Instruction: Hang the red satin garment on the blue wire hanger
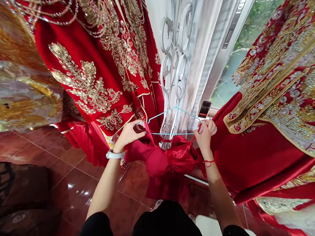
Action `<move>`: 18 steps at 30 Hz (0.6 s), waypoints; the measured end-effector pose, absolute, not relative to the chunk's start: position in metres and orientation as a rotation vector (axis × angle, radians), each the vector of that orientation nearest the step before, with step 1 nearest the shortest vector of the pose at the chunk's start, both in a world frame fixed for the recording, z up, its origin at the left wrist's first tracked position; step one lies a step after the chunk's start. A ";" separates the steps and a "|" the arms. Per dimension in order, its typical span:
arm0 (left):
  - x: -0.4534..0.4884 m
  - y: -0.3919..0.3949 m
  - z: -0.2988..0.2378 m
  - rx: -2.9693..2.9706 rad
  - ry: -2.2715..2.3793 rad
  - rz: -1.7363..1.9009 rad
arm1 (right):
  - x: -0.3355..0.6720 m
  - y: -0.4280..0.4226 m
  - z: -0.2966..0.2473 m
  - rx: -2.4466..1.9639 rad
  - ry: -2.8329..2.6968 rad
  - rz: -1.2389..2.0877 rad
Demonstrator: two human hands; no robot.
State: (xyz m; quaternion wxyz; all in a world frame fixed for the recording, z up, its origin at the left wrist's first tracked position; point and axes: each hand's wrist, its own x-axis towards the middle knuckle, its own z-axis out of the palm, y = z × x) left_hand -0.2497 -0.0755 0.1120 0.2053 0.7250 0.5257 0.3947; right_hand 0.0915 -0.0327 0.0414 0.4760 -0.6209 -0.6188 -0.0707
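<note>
A light blue clothes hanger (177, 107) is stretched between my two hands, its metal hook pointing away from me. From it hangs a red satin dress (168, 158) by its thin straps. My left hand (131, 133) grips the hanger's left end beside the left strap, thumb and fingers closing around it. At the right end my right hand (205, 133) pinches the hanger and the other strap, fingers closed. The lower part of the dress falls toward the floor in front of my body.
A red gown with gold embroidery (95, 81) stands close on the left, and a beaded red and gold garment (291, 88) on the right. White scrolled metalwork (175, 51) rises ahead beside a window (236, 66). Dark bags (20, 191) lie on the tiled floor (74, 184).
</note>
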 end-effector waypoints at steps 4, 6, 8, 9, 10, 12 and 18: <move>-0.246 -0.073 0.106 1.965 1.508 1.278 | 0.099 -0.028 0.041 -1.397 -1.542 -0.121; -0.245 -0.070 0.102 1.947 1.478 1.308 | 0.109 -0.025 0.032 -1.276 -1.472 -0.066; -0.245 -0.067 0.097 1.923 1.430 1.285 | 0.121 -0.025 0.012 -1.237 -1.243 -0.019; -0.244 -0.065 0.095 1.909 1.418 1.276 | 0.128 -0.027 -0.002 -1.270 -1.103 0.011; -0.244 -0.063 0.093 1.895 1.418 1.284 | 0.133 -0.029 -0.019 -1.340 -0.997 0.062; -0.243 -0.059 0.089 1.869 1.435 1.327 | 0.142 -0.038 -0.054 -1.561 -1.023 0.299; -0.241 -0.052 0.084 1.819 1.453 1.331 | 0.154 -0.062 -0.111 -1.789 -1.345 0.738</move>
